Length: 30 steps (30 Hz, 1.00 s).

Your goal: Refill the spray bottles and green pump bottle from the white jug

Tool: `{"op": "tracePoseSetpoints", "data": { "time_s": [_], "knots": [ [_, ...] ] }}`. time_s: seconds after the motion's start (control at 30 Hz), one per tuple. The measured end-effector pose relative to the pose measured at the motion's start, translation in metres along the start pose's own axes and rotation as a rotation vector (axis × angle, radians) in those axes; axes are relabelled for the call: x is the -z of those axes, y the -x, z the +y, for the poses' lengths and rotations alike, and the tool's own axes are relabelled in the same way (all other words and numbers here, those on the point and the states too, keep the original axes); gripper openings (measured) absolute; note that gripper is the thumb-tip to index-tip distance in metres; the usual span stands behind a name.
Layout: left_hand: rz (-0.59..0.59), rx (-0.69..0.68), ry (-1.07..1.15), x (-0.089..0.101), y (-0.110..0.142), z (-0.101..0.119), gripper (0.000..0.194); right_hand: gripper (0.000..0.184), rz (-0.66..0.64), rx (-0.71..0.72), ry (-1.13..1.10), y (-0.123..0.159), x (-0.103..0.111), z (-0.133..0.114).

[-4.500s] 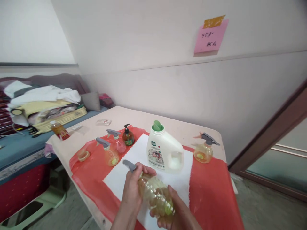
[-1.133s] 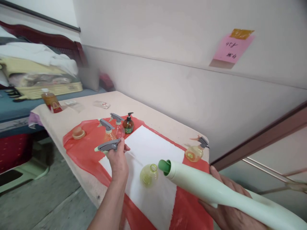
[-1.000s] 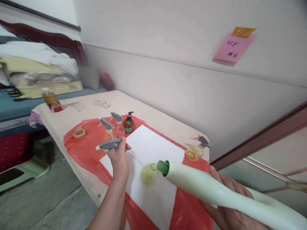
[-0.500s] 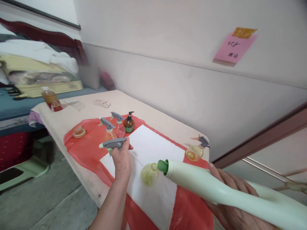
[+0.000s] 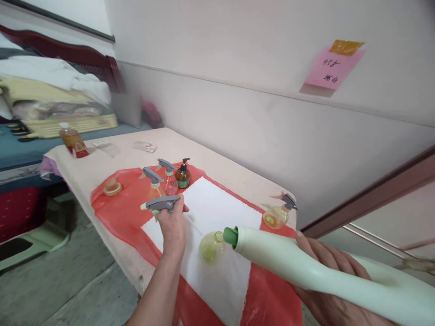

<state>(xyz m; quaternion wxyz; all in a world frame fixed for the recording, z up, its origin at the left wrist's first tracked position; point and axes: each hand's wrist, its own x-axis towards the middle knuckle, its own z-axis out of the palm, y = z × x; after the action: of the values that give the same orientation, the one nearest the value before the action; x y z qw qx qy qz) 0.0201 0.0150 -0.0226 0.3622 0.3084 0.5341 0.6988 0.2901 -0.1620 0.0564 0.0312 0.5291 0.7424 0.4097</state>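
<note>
My left hand (image 5: 173,226) is closed around a grey spray trigger head (image 5: 161,203), whose thin clear tube slants down over the white cloth (image 5: 217,194). On that cloth stands an uncapped yellow-green spray bottle (image 5: 211,249) with some liquid low inside. My right hand (image 5: 336,267) grips a large pale green watering can (image 5: 278,258); the darker green inner tip of its spout is right beside the bottle's mouth. Whether the tip touches the rim I cannot tell. No pouring stream shows. Part of the can runs out of view at the right.
Beyond my left hand stand two spray bottles (image 5: 154,181) and a brown pump bottle (image 5: 182,174). Another spray bottle (image 5: 276,215) stands at the right. A round beige lid-like piece (image 5: 112,186) lies on the red sheet (image 5: 125,213). An amber bottle (image 5: 73,141) is at the far left.
Almost nothing differs. The liquid in the yellow-green bottle looks slightly higher and greener; both hands stay in place with the trigger head and the watering can.
</note>
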Motion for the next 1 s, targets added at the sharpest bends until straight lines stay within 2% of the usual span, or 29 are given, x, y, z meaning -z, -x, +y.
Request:
{"op": "tracePoseSetpoints", "data": {
  "time_s": [0.33,0.67,1.0],
  "knots": [
    [-0.005,-0.006,-0.030,0.002,0.000,0.002,0.024,0.053,-0.018,-0.001,0.012,-0.004,0.005,0.000],
    [0.009,-0.002,-0.087,0.002,0.004,0.016,0.030,0.054,-0.042,0.026,0.060,-0.008,0.011,0.000],
    [0.017,-0.007,-0.064,0.003,0.002,0.015,0.027,0.059,0.000,0.019,0.073,-0.009,0.011,-0.001]
  ]
}}
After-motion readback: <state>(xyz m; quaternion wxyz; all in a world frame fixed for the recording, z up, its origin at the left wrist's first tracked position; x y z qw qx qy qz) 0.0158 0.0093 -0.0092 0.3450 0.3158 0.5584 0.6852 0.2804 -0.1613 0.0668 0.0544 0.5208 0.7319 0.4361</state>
